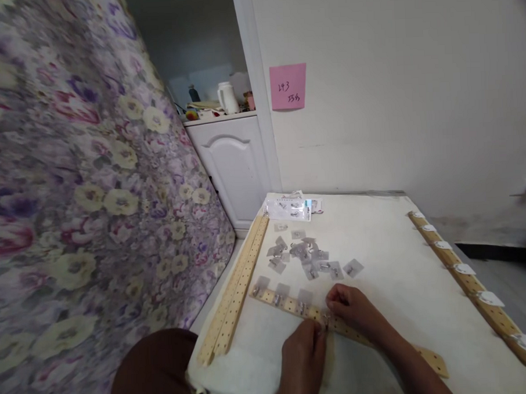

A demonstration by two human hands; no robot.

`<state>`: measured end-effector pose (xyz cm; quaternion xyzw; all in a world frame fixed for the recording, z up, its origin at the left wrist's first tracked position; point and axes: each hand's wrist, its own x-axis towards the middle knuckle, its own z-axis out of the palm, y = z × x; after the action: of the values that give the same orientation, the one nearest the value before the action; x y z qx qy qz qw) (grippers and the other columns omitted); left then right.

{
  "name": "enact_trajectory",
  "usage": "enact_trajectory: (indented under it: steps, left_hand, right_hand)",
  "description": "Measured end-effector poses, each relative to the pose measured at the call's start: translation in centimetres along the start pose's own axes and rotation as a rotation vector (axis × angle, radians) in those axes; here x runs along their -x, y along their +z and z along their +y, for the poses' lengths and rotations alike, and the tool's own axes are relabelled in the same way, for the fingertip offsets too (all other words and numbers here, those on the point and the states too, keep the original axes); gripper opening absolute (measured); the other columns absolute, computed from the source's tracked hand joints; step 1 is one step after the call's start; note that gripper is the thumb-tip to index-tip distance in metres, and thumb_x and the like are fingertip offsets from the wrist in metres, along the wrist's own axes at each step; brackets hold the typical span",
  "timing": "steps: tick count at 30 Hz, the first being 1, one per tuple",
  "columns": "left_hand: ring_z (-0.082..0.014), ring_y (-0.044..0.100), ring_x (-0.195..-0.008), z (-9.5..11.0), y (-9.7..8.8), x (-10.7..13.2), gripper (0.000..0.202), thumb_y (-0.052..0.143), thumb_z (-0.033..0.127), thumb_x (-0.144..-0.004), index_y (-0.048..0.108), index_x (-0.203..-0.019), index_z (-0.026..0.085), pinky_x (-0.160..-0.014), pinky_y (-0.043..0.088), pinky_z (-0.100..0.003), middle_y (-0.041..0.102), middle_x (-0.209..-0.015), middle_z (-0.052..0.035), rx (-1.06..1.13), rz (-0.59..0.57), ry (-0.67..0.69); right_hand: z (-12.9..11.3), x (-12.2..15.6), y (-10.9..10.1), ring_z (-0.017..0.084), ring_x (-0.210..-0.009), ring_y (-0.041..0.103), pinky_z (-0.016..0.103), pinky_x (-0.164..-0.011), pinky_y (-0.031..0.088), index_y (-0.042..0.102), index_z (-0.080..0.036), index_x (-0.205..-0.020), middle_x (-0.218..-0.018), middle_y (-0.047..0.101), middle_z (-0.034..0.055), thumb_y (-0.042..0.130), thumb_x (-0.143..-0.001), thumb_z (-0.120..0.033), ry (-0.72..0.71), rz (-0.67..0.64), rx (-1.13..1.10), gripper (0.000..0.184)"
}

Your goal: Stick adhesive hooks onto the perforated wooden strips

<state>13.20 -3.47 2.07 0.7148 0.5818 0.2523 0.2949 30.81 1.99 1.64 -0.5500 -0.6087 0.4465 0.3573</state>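
Note:
Both hands are close together over a perforated wooden strip (289, 304) that lies slanting across the near part of the table. My left hand (301, 355) is closed, its fingertips pinching the lower end of a clear adhesive hook (326, 317) with a metal part. Curled in a pinch, my right hand (353, 309) is at the same hook's upper right side; its exact grip is partly hidden. Farther left along the strip, several clear hooks (276, 296) sit in a row. Beyond it lies a loose pile of similar clear square hooks (304, 252).
Two perforated wooden strips (238, 291) lie along the table's left edge. Another strip (480, 289) with several white pieces runs along the right edge. Packaging (288, 207) rests at the back of the white-covered table (369, 227). A floral curtain (91, 169) hangs at left.

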Motion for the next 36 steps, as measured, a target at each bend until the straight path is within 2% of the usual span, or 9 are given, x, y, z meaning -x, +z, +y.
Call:
enact_trajectory:
  steps: [8,13,17,20,26,31,36]
  left_hand:
    - [-0.0162,0.059,-0.068,0.0,0.3,-0.5,0.016,0.046,0.024,-0.087,0.057,-0.076,0.022,-0.061,0.038,-0.024,0.065,-0.073,-0.0003,-0.045,0.024,0.056]
    - [-0.0165,0.060,-0.070,0.0,0.2,-0.4,0.018,0.043,0.024,-0.090,0.058,-0.080,0.022,-0.063,0.040,-0.025,0.065,-0.077,-0.0013,-0.067,-0.006,0.070]
    - [-0.0174,0.060,-0.078,0.0,-0.3,0.5,0.023,0.039,0.021,-0.092,0.061,-0.088,0.021,-0.070,0.045,-0.026,0.063,-0.083,-0.0044,-0.056,-0.057,0.167]
    - [-0.0181,0.058,-0.078,-0.4,-0.4,1.2,0.028,0.035,0.019,-0.092,0.062,-0.099,0.018,-0.070,0.048,-0.028,0.059,-0.085,-0.0074,-0.068,-0.066,0.255]
    - [-0.0203,0.059,-0.088,-1.9,0.3,1.9,0.040,0.036,0.015,-0.091,0.045,-0.130,0.016,-0.077,0.052,-0.033,0.059,-0.099,-0.0121,-0.071,-0.003,0.371]
    - [-0.0227,0.057,-0.094,-2.4,0.9,2.4,0.052,0.041,0.011,-0.087,0.036,-0.139,0.017,-0.082,0.052,-0.037,0.059,-0.105,-0.0131,-0.157,-0.028,0.362]
    - [-0.0232,0.056,-0.096,-2.3,1.4,2.4,0.061,0.036,0.002,-0.082,0.033,-0.141,0.017,-0.084,0.051,-0.040,0.059,-0.106,-0.0135,-0.282,-0.068,0.331]
  right_hand:
    - [0.3,0.0,-0.1,0.014,-0.061,0.051,0.023,-0.057,0.037,0.056,-0.018,-0.070,-0.062,0.057,-0.0013,0.053,-0.072,-0.020,0.019,0.032,0.106,0.005]
    - [0.2,0.1,-0.2,0.014,-0.061,0.051,0.023,-0.056,0.036,0.055,-0.019,-0.069,-0.062,0.057,-0.0013,0.053,-0.071,-0.020,0.023,0.023,0.139,0.003]
    - [0.2,0.1,-0.3,0.014,-0.061,0.052,0.024,-0.057,0.037,0.056,-0.018,-0.070,-0.063,0.059,-0.0008,0.053,-0.071,-0.019,0.040,0.025,0.133,0.004]
    - [0.2,0.1,-0.3,0.014,-0.062,0.052,0.024,-0.057,0.037,0.056,-0.018,-0.070,-0.063,0.059,-0.0007,0.053,-0.071,-0.019,0.035,0.032,0.138,0.003]
    - [0.1,0.1,-0.4,0.014,-0.061,0.053,0.023,-0.057,0.037,0.056,-0.018,-0.070,-0.062,0.059,-0.0013,0.054,-0.071,-0.018,0.028,0.023,0.126,0.003]
    - [0.3,0.1,-0.5,0.014,-0.061,0.053,0.023,-0.057,0.037,0.057,-0.018,-0.070,-0.062,0.060,-0.0009,0.054,-0.071,-0.018,0.020,0.016,0.112,0.002]
    - [0.6,0.0,-0.4,0.014,-0.062,0.053,0.023,-0.058,0.038,0.056,-0.018,-0.070,-0.063,0.059,-0.0010,0.054,-0.071,-0.017,0.021,0.018,0.105,0.002]
